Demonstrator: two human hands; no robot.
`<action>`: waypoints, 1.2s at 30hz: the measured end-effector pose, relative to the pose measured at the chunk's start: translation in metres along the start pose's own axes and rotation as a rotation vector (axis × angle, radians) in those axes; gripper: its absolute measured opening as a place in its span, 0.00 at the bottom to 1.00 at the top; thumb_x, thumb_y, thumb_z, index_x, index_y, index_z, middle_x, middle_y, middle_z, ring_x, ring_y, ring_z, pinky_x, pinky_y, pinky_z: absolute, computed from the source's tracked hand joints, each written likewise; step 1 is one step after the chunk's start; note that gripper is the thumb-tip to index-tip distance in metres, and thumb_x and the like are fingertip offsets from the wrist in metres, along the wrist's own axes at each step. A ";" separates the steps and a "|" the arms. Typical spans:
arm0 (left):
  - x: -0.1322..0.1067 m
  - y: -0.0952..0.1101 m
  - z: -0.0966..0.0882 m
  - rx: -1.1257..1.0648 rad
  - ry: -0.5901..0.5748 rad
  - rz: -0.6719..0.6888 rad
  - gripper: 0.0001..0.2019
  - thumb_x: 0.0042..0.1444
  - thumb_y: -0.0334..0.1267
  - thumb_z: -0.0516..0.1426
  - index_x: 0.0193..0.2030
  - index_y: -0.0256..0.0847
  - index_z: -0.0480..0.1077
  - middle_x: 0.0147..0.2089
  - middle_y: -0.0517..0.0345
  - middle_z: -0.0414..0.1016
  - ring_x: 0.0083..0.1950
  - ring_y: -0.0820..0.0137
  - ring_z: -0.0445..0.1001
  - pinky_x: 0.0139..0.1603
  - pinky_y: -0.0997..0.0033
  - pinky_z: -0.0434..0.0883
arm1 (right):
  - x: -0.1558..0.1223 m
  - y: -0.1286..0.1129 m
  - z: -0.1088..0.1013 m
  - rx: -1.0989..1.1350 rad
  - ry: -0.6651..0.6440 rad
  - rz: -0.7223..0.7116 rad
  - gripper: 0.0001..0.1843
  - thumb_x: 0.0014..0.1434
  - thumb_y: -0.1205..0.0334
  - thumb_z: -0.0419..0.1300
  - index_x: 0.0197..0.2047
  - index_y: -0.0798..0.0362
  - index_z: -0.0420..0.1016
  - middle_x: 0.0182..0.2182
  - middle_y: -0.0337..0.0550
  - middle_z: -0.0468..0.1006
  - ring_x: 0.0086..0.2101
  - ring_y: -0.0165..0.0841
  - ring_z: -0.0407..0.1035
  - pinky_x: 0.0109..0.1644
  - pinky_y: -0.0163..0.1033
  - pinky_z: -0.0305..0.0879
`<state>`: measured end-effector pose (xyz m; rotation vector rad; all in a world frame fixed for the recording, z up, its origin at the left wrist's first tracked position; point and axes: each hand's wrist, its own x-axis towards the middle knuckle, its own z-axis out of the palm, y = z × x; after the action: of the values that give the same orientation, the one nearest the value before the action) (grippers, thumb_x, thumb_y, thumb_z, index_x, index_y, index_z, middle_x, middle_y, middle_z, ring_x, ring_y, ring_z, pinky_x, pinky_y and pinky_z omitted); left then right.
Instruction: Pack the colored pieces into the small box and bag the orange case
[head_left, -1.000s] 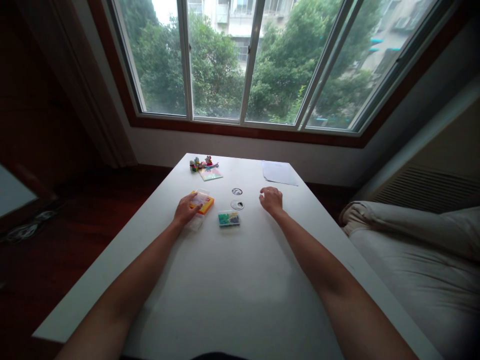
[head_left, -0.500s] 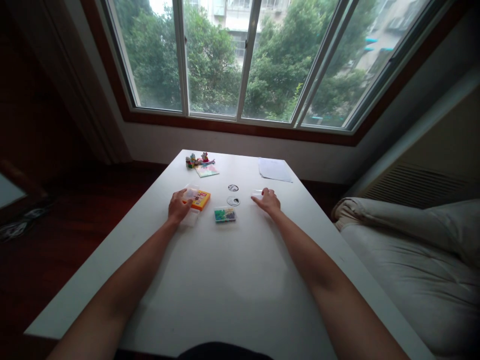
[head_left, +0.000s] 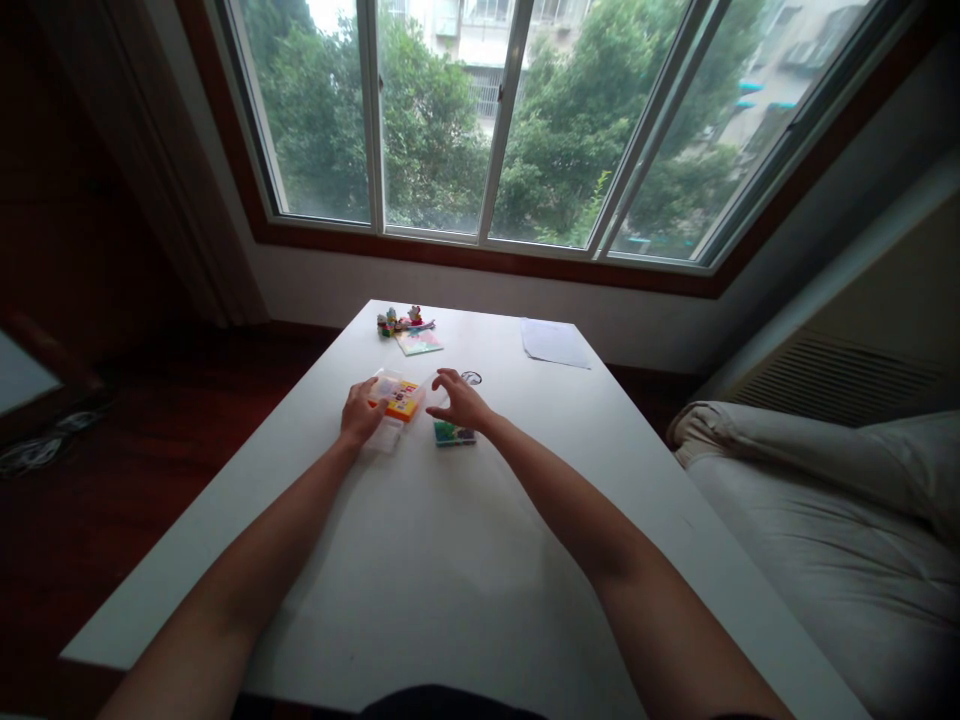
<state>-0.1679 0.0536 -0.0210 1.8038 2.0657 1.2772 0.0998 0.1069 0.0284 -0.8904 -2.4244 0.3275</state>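
My left hand (head_left: 361,412) closes on the left side of an orange-and-yellow box (head_left: 405,400). Clear plastic pieces lie around this box: one behind it, and a clear plastic tray (head_left: 385,436) in front, near my left wrist. Between the thumb and fingers of my right hand (head_left: 463,400) is a see-through plastic piece (head_left: 430,388), held beside the right end of the box. Under that hand sits a small clear case with green and dark pieces (head_left: 450,434), partly covered. A round black-and-white picture (head_left: 472,378) peeks out behind the right hand.
Small colourful figurines (head_left: 390,322) stand at the table's far left, by a pastel card (head_left: 420,342). White paper sheets (head_left: 555,342) lie at the far right. The white table (head_left: 420,580) ends below the window; a pale sofa (head_left: 810,520) is on the right.
My right hand has moved left with the clear plastic piece, from the table's right side to beside the orange-and-yellow box. It now covers part of the case. My left hand stays at the box.
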 end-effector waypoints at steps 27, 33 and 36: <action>-0.009 0.033 -0.005 0.219 -0.158 0.358 0.38 0.50 0.53 0.66 0.68 0.53 0.64 0.77 0.50 0.46 0.77 0.44 0.42 0.74 0.37 0.38 | -0.075 -0.001 -0.036 -0.147 0.073 0.037 0.13 0.63 0.55 0.65 0.50 0.48 0.76 0.54 0.50 0.74 0.59 0.46 0.63 0.64 0.56 0.58; -0.003 0.021 0.002 0.199 -0.197 0.238 0.35 0.51 0.50 0.65 0.67 0.53 0.66 0.74 0.49 0.56 0.75 0.44 0.48 0.73 0.38 0.47 | -0.092 -0.004 -0.025 -0.055 -0.064 -0.015 0.21 0.58 0.61 0.68 0.54 0.48 0.71 0.56 0.50 0.72 0.55 0.43 0.67 0.59 0.49 0.65; 0.000 0.017 0.003 0.196 -0.198 0.244 0.37 0.48 0.49 0.67 0.67 0.54 0.65 0.74 0.51 0.56 0.75 0.45 0.48 0.73 0.42 0.49 | -0.087 -0.004 -0.013 -0.070 -0.030 0.047 0.20 0.59 0.62 0.67 0.54 0.47 0.72 0.52 0.48 0.73 0.52 0.41 0.69 0.57 0.47 0.67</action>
<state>-0.1528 0.0538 -0.0123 2.2250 1.9694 0.9219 0.1602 0.0472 0.0061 -0.9811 -2.4583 0.2767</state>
